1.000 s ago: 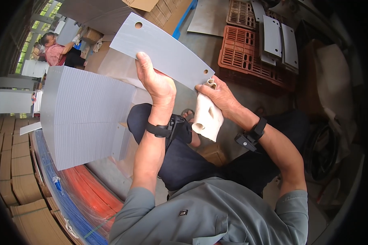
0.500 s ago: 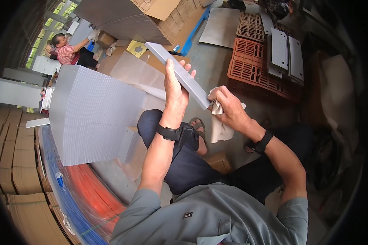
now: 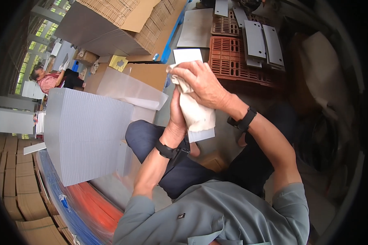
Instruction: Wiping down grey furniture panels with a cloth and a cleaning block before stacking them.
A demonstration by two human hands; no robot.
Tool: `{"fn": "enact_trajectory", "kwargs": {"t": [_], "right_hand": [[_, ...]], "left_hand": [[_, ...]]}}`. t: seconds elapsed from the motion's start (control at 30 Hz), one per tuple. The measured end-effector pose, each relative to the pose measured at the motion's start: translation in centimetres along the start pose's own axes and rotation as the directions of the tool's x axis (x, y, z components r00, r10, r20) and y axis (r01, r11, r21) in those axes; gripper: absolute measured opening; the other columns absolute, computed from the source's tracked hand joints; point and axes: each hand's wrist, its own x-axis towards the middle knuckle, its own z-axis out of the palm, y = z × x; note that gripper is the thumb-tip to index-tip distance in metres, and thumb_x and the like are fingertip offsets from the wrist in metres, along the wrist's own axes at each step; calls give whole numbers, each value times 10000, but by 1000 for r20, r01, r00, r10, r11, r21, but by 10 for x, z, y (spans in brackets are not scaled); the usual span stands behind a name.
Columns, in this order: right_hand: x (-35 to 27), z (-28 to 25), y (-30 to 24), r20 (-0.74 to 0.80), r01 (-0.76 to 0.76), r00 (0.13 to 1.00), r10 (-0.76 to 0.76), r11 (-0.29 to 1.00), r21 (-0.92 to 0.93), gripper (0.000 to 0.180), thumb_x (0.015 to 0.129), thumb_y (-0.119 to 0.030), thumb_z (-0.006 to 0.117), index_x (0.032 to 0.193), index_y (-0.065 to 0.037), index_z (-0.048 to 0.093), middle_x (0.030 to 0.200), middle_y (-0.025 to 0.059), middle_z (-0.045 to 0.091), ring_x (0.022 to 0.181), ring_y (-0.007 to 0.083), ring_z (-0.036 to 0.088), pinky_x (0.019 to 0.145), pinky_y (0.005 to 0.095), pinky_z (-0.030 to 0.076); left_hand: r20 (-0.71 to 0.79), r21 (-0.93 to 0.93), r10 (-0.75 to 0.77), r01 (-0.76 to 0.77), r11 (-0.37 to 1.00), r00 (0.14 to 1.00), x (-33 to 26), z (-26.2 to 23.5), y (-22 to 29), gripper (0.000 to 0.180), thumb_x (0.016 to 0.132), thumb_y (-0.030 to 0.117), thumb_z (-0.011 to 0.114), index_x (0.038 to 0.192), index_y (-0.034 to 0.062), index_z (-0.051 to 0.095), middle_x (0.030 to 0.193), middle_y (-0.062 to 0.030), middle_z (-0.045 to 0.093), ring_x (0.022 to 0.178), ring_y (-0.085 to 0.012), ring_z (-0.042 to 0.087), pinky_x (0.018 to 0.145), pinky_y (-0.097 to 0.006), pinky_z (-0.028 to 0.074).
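Note:
A grey plastic sheet (image 3: 188, 55) stands upright in front of me, its face turned toward my chest. My left hand (image 3: 177, 122) holds it from behind, near its lower half. My right hand (image 3: 200, 83) presses a white cloth (image 3: 196, 112) against the sheet's upper face; the cloth hangs down over the front and hides most of the sheet. Both wrists wear black bands. I sit with dark trousers below the hands.
A tall stack of grey ribbed sheets (image 3: 86, 134) stands at my left. Red-brown plastic pallets (image 3: 233, 57) with grey sheets lie ahead on the right. Large cardboard stacks (image 3: 122, 24) rise at the back. Another person in red (image 3: 49, 79) works far left. Folded cartons (image 3: 6, 183) are piled at lower left.
The sheet has swung from lying slanted across my view to standing upright and face-on. My right hand with the cloth has climbed from the sheet's lower edge to its upper part.

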Motion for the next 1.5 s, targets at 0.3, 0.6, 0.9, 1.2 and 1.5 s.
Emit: {"fn": "enact_trajectory", "kwargs": {"t": [0.3, 0.6, 0.9, 1.2, 1.5], "right_hand": [[-2, -49, 169, -540, -521, 669, 511, 840, 151, 294, 967, -180, 601, 1243, -82, 635, 1127, 198, 629, 1079, 354, 612, 963, 417, 486], [38, -77, 40, -443, -287, 820, 362, 930, 228, 322, 999, -174, 617, 1283, -27, 580, 1146, 180, 634, 1071, 326, 622, 932, 375, 493], [-69, 5, -44, 538, 60, 769, -347, 876, 479, 296, 783, -25, 699, 1047, -86, 580, 1062, 83, 543, 988, 276, 625, 863, 414, 553], [-37, -45, -17, 551, -320, 833, -42, 776, 543, 277, 860, -277, 777, 872, -27, 659, 831, 141, 673, 777, 326, 674, 704, 407, 532], [-12, -34, -25, -25, 0, 1000, 7, 962, 274, 253, 823, -112, 775, 1013, -97, 609, 970, 84, 565, 852, 304, 656, 726, 403, 551]], "left_hand": [[239, 125, -206, 180, 976, 949, -22, 4, -17, 783, 1039, 620, 315, 1469, -26, 418, 1351, -241, 570, 1108, -284, 644, 955, -407, 559], [213, 78, -141, 127, 989, 967, -5, -11, -8, 776, 1029, 641, 319, 1493, 25, 405, 1350, -228, 572, 1114, -305, 638, 963, -425, 558], [96, 166, 177, -191, 967, 980, 11, -9, 39, 807, 1021, 652, 285, 1492, 5, 388, 1371, -251, 542, 1086, -296, 640, 965, -419, 559], [189, 52, 268, -283, 958, 945, 8, -7, 63, 821, 1017, 672, 290, 1488, 7, 397, 1380, -246, 546, 1109, -302, 634, 936, -405, 564], [0, 283, 203, -194, 939, 979, -5, 4, 33, 728, 1050, 615, 258, 1461, 38, 427, 1364, -181, 560, 1251, -289, 577, 1070, -410, 484]]}}
